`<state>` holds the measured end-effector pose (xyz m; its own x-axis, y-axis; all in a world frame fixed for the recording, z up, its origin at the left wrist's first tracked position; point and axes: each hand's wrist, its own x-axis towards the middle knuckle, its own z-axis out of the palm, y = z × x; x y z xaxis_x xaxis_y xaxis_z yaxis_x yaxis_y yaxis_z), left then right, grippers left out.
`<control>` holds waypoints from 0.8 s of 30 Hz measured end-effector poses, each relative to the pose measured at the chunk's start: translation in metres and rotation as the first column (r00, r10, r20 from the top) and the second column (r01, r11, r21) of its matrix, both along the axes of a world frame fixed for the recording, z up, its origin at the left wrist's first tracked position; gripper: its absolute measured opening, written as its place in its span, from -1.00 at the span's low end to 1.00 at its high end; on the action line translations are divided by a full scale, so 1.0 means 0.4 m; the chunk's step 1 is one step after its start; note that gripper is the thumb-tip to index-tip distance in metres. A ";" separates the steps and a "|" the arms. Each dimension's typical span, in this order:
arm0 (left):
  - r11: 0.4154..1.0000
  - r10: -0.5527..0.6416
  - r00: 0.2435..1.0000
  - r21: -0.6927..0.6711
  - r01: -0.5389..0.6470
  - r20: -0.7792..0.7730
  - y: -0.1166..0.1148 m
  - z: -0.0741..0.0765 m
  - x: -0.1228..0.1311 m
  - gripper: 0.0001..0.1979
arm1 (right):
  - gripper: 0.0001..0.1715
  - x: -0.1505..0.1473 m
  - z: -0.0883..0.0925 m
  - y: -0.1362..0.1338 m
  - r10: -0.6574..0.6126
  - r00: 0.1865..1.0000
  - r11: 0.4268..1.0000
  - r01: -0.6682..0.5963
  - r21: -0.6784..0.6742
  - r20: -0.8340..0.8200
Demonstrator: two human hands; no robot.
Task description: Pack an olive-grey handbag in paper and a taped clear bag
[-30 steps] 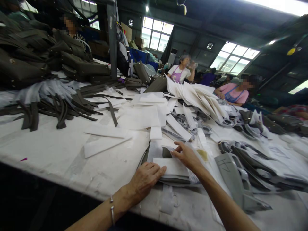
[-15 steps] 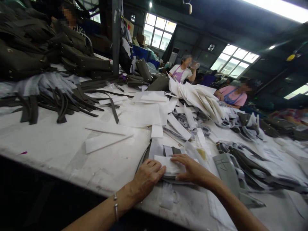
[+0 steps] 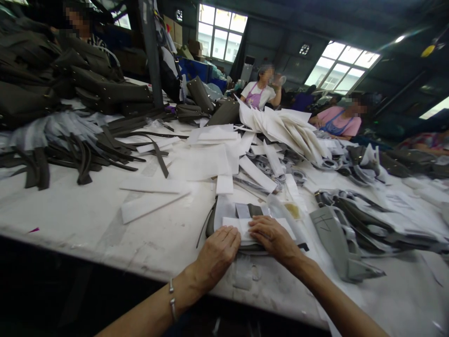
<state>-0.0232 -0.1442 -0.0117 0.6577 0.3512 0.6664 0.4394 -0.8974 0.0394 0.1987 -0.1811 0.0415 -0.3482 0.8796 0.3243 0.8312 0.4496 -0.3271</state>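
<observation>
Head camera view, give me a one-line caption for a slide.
Left hand and right hand press a white sheet on a stack of grey pieces.

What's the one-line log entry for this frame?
left hand: flat on white sheet | right hand: pressing same sheet | under: grey stack | table: straps

left hand (image 3: 217,255) flat, palm down, fingers together; right hand (image 3: 271,236) flat, fingertips angled toward it

White worktable (image 3: 87,210), white strips (image 3: 150,194), dark straps (image 3: 87,157), grey pieces (image 3: 336,238)
</observation>
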 end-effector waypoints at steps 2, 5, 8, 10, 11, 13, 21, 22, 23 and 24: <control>1.000 -0.021 1.000 -0.011 0.021 -0.005 0.002 0.001 -0.004 -0.72 | -0.83 -0.021 0.002 -0.001 -0.023 0.998 0.998 0.027 0.062 -0.061; 0.998 -0.045 0.999 -0.041 0.045 0.017 0.007 0.006 -0.009 -0.73 | -0.86 -0.049 0.011 -0.006 -0.020 0.989 0.994 0.035 0.102 -0.144; 0.996 -0.053 0.997 -0.070 0.057 0.054 0.012 0.008 -0.012 -0.73 | -0.87 -0.070 0.013 -0.022 0.003 0.987 0.993 0.015 0.116 -0.158; 0.993 -0.055 0.994 -0.095 0.063 0.092 0.013 0.005 -0.014 -0.73 | -0.86 -0.082 0.010 -0.040 0.017 0.988 0.992 0.002 0.124 -0.155; 0.992 -0.055 0.993 -0.111 0.067 0.109 0.013 0.002 -0.015 -0.72 | -0.86 -0.089 0.008 -0.050 0.025 0.987 0.992 -0.005 0.126 -0.158; 0.985 -0.060 0.992 -0.153 0.078 0.114 0.013 -0.001 -0.018 -0.68 | -0.85 -0.102 0.005 -0.071 0.040 0.986 0.992 -0.020 0.124 -0.161; 0.983 -0.101 0.993 -0.146 0.110 0.068 0.018 0.001 -0.028 -0.68 | -0.94 -0.087 0.023 -0.097 0.078 0.977 0.997 -0.077 0.012 -0.200; 0.981 -0.116 0.991 -0.149 0.125 0.069 0.020 0.002 -0.029 -0.68 | -0.92 -0.078 0.027 -0.095 0.043 0.969 0.999 -0.050 -0.020 -0.244; 0.978 -0.134 0.988 -0.152 0.144 0.076 0.022 0.002 -0.029 -0.67 | -0.91 -0.070 0.030 -0.092 -0.005 0.961 0.999 -0.006 -0.038 -0.276; 0.974 -0.153 0.984 -0.153 0.165 0.086 0.024 0.001 -0.030 -0.67 | -0.90 -0.065 0.032 -0.088 -0.049 0.955 0.999 0.041 -0.036 -0.291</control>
<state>-0.0351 -0.1345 -0.0111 0.6649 0.3516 0.6590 0.2825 -0.9351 0.2139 0.1728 -0.2164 0.0544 -0.2022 0.9029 0.3794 0.7167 0.4004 -0.5710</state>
